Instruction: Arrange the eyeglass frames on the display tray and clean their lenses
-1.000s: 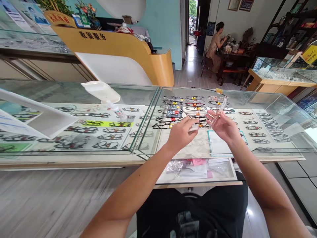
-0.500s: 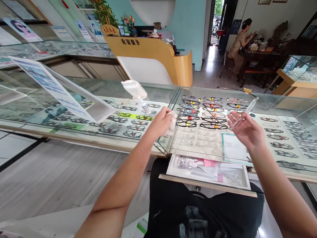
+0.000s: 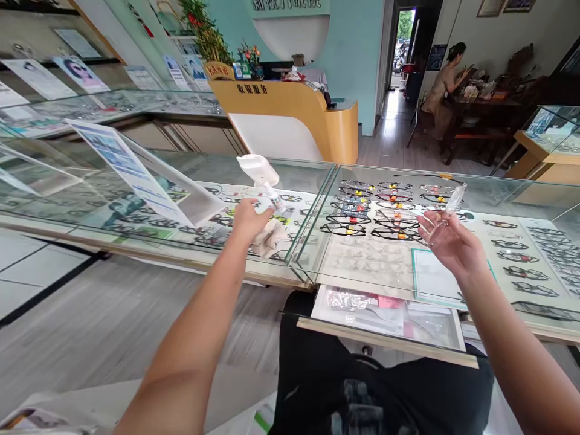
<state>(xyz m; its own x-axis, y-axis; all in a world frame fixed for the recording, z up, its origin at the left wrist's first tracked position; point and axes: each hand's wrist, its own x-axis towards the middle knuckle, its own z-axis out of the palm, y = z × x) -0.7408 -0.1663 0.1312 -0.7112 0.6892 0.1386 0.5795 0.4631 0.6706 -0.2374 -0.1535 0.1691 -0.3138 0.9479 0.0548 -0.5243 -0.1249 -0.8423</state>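
My left hand (image 3: 250, 222) is over the left glass counter, thumb apart from its fingers, just left of a small white bottle (image 3: 274, 196). A crumpled beige cloth (image 3: 270, 239) lies on the glass beside that hand, at the wrist side. Above the right counter, my right hand (image 3: 453, 241) grips clear-framed eyeglasses (image 3: 457, 198) between thumb and fingers, palm turned up. One thin dark temple of the glasses stretches leftward. The fingers partly hide the frame.
Rows of eyeglass frames (image 3: 347, 229) lie inside the case. A drawer (image 3: 455, 332) stands pulled out before my lap, holding plastic packets. A white holder (image 3: 257, 169) is behind the bottle, a folded sign (image 3: 131, 172) farther left. Someone (image 3: 441, 90) sits at a back table.
My left hand has moved left, from the counter seam to beside the bottle. The cloth it held now lies on the glass. My right hand still holds the eyeglasses.
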